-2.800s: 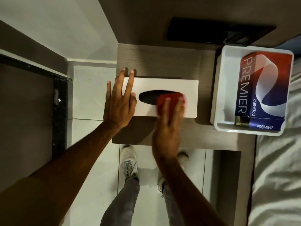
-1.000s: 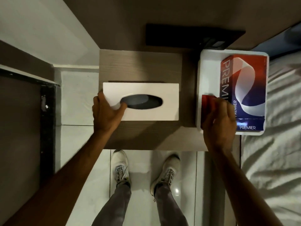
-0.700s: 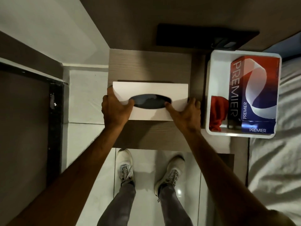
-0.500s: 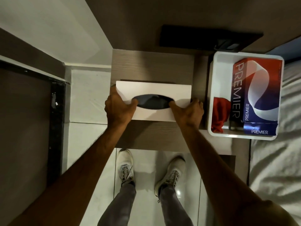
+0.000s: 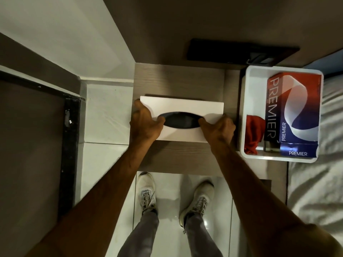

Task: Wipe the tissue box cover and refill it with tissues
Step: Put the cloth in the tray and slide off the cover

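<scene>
We see one tissue box cover (image 5: 182, 106), a smooth white rectangular shell with a long dark oval slot in its top, lying flat on a small desk (image 5: 178, 82) of grey-brown wood grain. Both of our hands are on it. The left hand (image 5: 143, 124) grips the cover's left end, thumb hooked at the slot's left tip and the fingers (image 5: 138, 104) curled round the far corner. The right hand (image 5: 219, 127) grips the right end the same way, thumb at the slot's right tip, its fingers wrapped over the edge and mostly hidden.

To the right stands one white plastic bin (image 5: 245, 108) with rounded corners, touching or just beside the desk's edge; we cannot tell which. Inside it lie one crumpled red cloth (image 5: 253, 130), soft and folded on itself, and at least one glossy cardboard tissue pack (image 5: 297, 108) in red, white and blue, printed PREMIER; a second blue end panel (image 5: 297, 150) with the same word shows at the near side.

The floor (image 5: 109, 112) is of pale, shiny tiles. Two light trainers (image 5: 147, 191) stand on it below the desk. A rumpled white bed sheet (image 5: 319, 182) fills the right edge. A dark panel (image 5: 241, 52) sits on the brown wall behind the desk.
</scene>
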### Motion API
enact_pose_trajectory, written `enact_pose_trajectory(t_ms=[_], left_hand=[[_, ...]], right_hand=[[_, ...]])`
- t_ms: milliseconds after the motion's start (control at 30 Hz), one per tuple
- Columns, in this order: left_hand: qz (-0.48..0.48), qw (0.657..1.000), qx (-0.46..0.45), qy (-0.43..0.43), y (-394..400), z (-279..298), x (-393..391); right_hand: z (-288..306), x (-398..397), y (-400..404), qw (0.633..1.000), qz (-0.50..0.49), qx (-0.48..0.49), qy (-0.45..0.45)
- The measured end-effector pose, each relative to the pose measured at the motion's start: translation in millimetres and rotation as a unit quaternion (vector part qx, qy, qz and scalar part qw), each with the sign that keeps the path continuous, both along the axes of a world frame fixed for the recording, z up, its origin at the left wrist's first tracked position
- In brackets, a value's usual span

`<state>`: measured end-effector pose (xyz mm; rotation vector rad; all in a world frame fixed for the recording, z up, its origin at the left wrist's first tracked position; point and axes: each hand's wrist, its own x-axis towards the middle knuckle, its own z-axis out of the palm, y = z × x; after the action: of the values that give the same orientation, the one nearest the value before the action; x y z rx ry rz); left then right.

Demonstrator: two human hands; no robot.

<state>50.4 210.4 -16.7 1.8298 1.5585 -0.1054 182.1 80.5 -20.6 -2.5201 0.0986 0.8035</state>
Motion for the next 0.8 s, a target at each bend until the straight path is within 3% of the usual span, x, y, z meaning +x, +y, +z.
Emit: enact_pose_trajectory(t_ms=[500,667,800], left_hand=[[-0.011,0.997,-0.064,-0.037,5.4,-1.7,-4.9],[-0.016,0.998,-0.042,-0.052,-2.9,19.5,-11.5],[-0.016,0.998,-0.046,-0.035,-25.7,38.6,-41.5]], right_hand=[[17.8,7.0,-7.4,0.999,0.011,0.031,0.035],[29.8,-6.6,-34.3,0.998,0.050,0.046,-0.008],[40.2,-43.5,-74.0,0.997,0.053,0.040,0.039]])
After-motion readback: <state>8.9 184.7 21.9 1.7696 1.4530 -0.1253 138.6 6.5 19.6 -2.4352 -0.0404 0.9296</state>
